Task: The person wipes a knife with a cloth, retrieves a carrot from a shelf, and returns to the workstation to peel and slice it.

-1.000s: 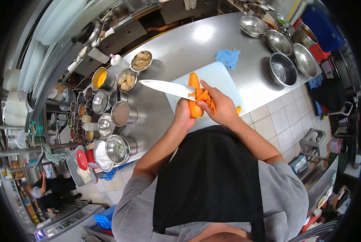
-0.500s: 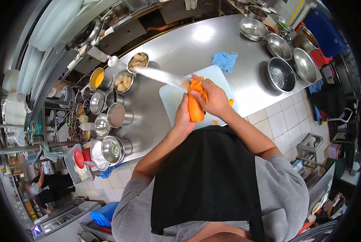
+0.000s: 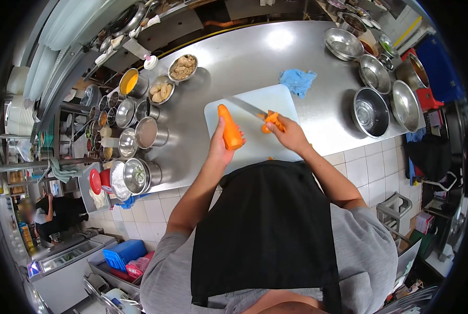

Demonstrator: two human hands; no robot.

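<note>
Though beside the board [image 3: 256,142], blue cloth [image 3: 298,82] beyond knife [image 3: 248,107].

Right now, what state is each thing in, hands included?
Left hand: closed around the carrot
Right hand: gripping the knife
Carrot: in one long piece, held over the board
Knife: blade apart from the carrot
Shavings: bunched at the right hand
Cutting board: flat on the counter
Blue cloth: crumpled
Yellow-filled pot: uncovered
Dark bowl: upright, uncovered
</note>
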